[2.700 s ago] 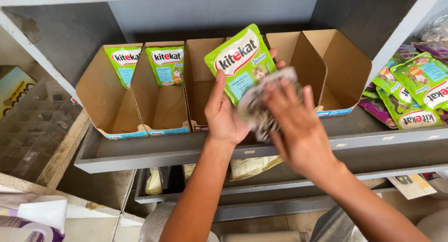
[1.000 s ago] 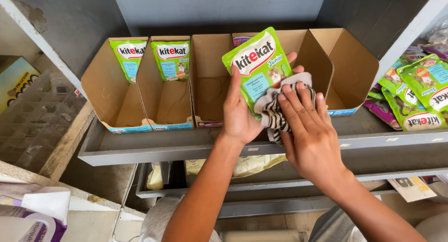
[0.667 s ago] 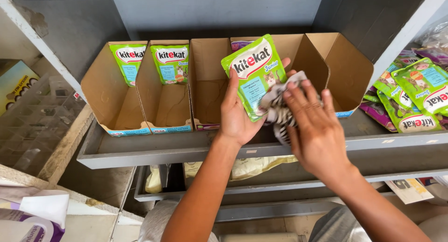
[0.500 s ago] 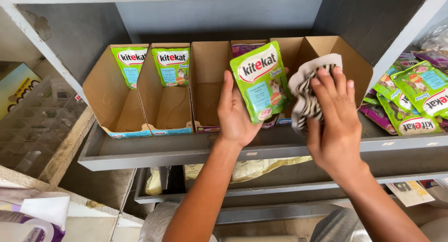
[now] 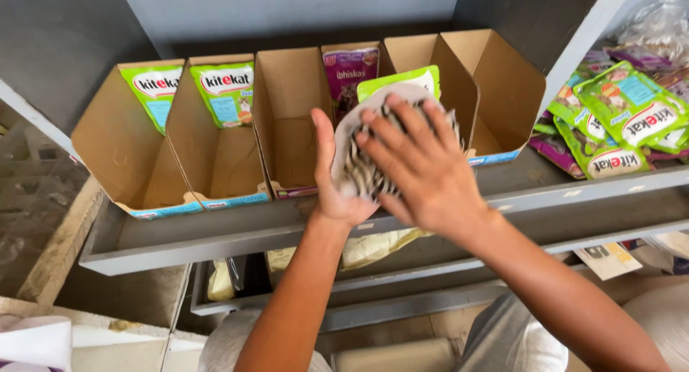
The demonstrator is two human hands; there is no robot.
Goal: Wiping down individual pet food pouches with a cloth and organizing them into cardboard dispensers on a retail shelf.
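Note:
My left hand (image 5: 336,196) holds a green pet-food pouch (image 5: 403,80) from behind, in front of the cardboard boxes. Only the pouch's top edge shows. My right hand (image 5: 425,172) lies flat over the pouch's front, fingers spread, pressing a grey-and-white striped cloth (image 5: 362,177) against it. Both hands are level with the shelf's front edge (image 5: 215,236).
A row of open cardboard display boxes (image 5: 129,164) stands on the grey shelf. Green pouches (image 5: 228,92) stand in the two left boxes and a purple pouch (image 5: 350,72) in a middle one. Loose green and purple pouches (image 5: 617,117) are piled at the right. A lower shelf holds pale bags (image 5: 373,246).
My right hand brought the cloth from the right of the pouch back over its front. The pouch's printed face is now covered and sits slightly lower.

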